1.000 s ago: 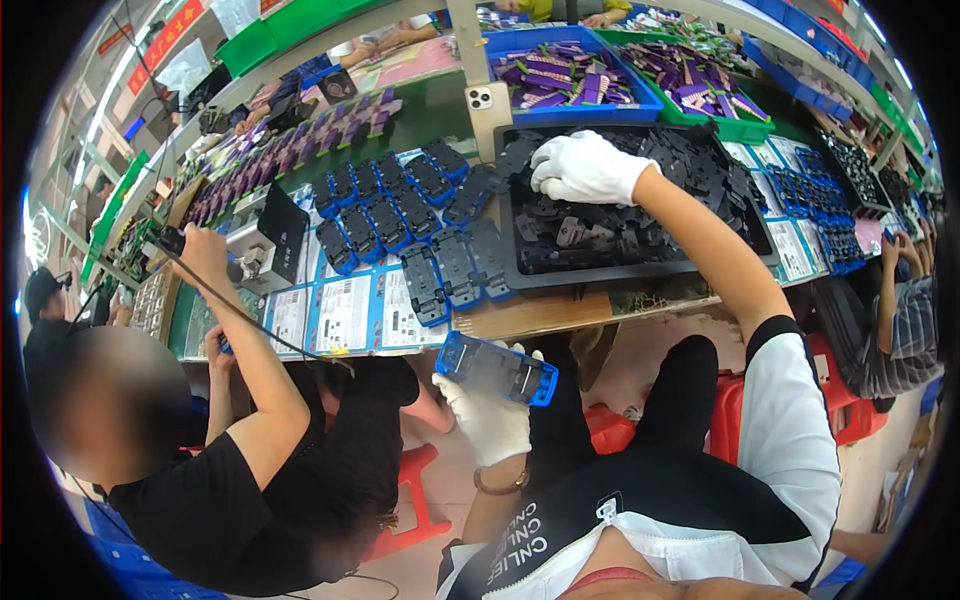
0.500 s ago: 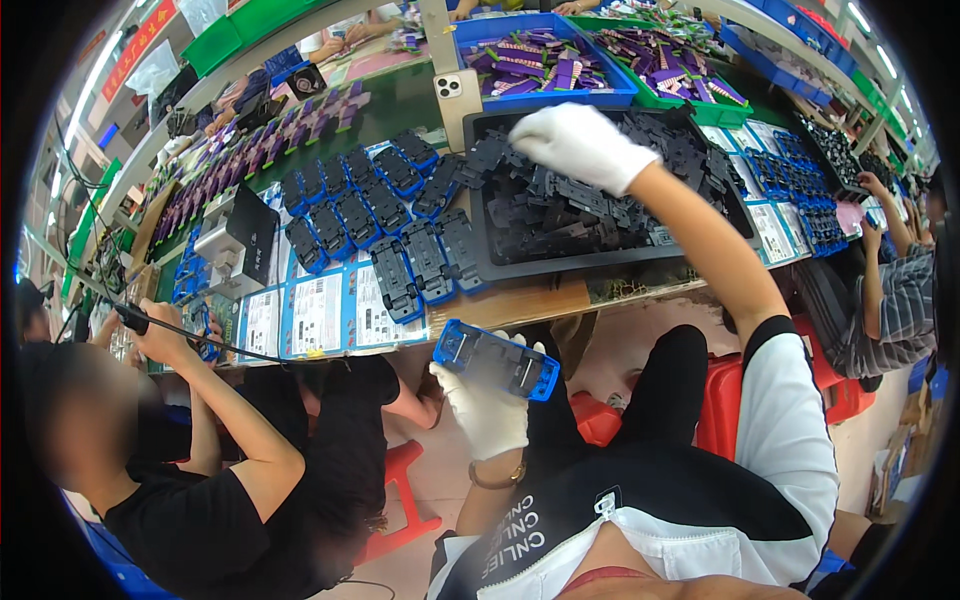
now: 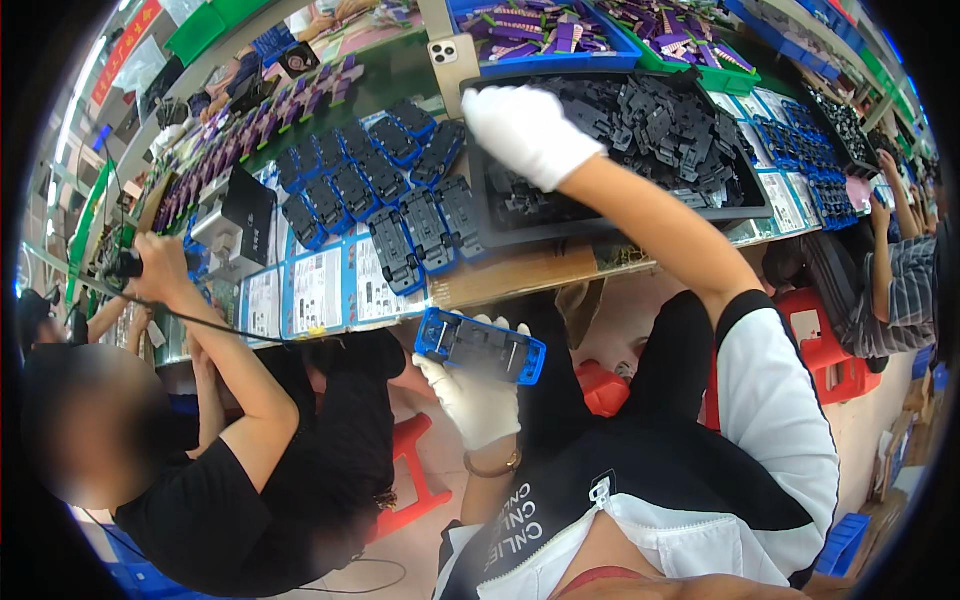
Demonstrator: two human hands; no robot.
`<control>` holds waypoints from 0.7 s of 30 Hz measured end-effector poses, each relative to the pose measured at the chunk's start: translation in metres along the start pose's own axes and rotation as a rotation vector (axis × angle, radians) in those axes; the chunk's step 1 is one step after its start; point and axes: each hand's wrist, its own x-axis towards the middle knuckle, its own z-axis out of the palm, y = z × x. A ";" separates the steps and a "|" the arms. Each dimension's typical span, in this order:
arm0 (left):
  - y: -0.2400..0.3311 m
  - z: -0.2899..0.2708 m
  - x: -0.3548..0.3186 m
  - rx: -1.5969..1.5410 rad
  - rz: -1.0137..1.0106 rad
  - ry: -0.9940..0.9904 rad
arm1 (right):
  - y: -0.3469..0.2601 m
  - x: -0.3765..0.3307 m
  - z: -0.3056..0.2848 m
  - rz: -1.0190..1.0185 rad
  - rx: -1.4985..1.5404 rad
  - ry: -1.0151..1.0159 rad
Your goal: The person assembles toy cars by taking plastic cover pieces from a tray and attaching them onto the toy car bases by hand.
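My gloved left hand [image 3: 478, 408] holds a blue toy car shell [image 3: 534, 362] from beneath, over my lap. The shell lies with its hollow side up, and a dark interior and thin metal rods show in it. My gloved right hand [image 3: 530, 135] is over the left part of a black tray [image 3: 640, 222] heaped with black plastic chassis parts [image 3: 655, 130]. Its fingers look curled together, and whatever they may hold is hidden. Left of the tray, several blue cars with black undersides [image 3: 395, 255] lie in rows on printed sheets.
Behind the tray stand a blue bin [image 3: 625, 55] and a green bin [image 3: 735, 82], both with purple parts. A phone [image 3: 447, 60] leans at the tray's far left corner. A co-worker [image 3: 210, 470] sits close on my left, beside a grey box-shaped device [image 3: 235, 235] on the table.
My right hand has moved left across the tray toward its far left corner. My left hand still holds the car shell, slightly farther left and higher in the picture.
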 end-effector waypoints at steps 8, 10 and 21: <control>-0.003 -0.004 0.000 0.012 -0.029 0.032 | 0.077 -0.135 -0.061 -0.467 -0.034 0.244; -0.010 0.003 -0.001 0.039 -0.034 0.058 | 0.092 -0.155 -0.057 -0.438 -0.050 0.110; -0.039 0.016 0.001 0.069 -0.150 0.102 | 0.099 -0.168 -0.043 -0.257 0.220 0.049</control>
